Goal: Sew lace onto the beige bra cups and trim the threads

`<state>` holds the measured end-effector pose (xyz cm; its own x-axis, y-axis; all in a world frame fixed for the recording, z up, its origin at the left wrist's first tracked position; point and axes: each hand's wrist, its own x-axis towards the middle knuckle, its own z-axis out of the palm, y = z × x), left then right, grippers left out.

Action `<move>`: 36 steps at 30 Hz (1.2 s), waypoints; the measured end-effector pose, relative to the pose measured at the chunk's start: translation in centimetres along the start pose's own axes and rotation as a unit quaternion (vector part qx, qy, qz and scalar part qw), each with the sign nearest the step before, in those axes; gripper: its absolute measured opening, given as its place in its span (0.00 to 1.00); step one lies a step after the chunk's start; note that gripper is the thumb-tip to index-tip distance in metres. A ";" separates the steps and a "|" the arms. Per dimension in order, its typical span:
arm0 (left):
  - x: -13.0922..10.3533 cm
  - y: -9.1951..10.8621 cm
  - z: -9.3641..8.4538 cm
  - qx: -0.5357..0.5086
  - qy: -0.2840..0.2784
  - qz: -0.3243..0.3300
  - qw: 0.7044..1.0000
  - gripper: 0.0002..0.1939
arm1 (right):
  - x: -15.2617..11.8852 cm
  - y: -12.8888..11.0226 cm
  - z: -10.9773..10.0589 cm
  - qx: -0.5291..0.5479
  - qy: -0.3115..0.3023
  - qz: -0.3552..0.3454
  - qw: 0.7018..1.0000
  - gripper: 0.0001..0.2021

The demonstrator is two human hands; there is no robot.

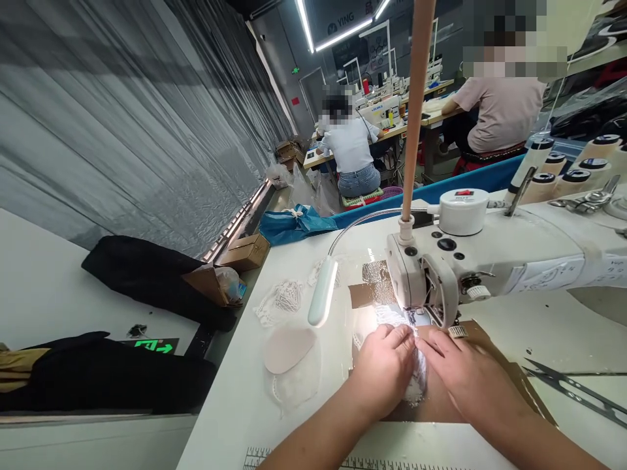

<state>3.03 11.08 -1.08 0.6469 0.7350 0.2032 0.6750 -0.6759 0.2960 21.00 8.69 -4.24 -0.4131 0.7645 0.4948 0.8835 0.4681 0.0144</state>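
Observation:
Both my hands are at the needle area of a white sewing machine (411,274). My left hand (386,365) has its fingers pressed together on a piece of white lace fabric (416,385). My right hand (455,365) lies just right of it, its fingertips on the fabric's edge near the needle; whether they pinch it is hard to see. Brown tape or board (441,398) covers the machine bed under the hands. A lit lamp (323,294) on a bendable neck hangs left of the needle.
Lace pieces (281,300) and a beige oval pad (289,350) lie on the left of the white table (225,405). Thread snips (578,388) rest at the right. Thread cones (539,156) stand behind the machine. Two people sit at machines farther back.

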 end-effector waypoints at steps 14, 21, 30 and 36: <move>1.4 -3.6 0.5 -0.032 0.017 0.087 0.996 0.14 | 1.4 -0.1 0.2 -0.056 -0.017 0.034 0.998 0.30; 1.6 -3.7 0.6 -0.033 0.032 0.069 0.997 0.15 | 1.0 0.2 0.6 -0.031 -0.038 0.027 0.998 0.31; 1.2 -3.1 0.7 0.012 0.026 -0.036 0.999 0.18 | 0.2 0.8 0.9 0.021 -0.056 0.021 0.998 0.28; 0.5 -3.3 -0.4 -0.016 -0.023 -0.084 0.996 0.22 | -0.1 1.5 0.8 0.090 -0.020 0.002 0.996 0.23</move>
<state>0.99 13.74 -1.62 0.5426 0.8334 0.1053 0.7635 -0.5415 0.3519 22.19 9.63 -4.96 -0.4209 0.7822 0.4593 0.8331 0.5336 -0.1454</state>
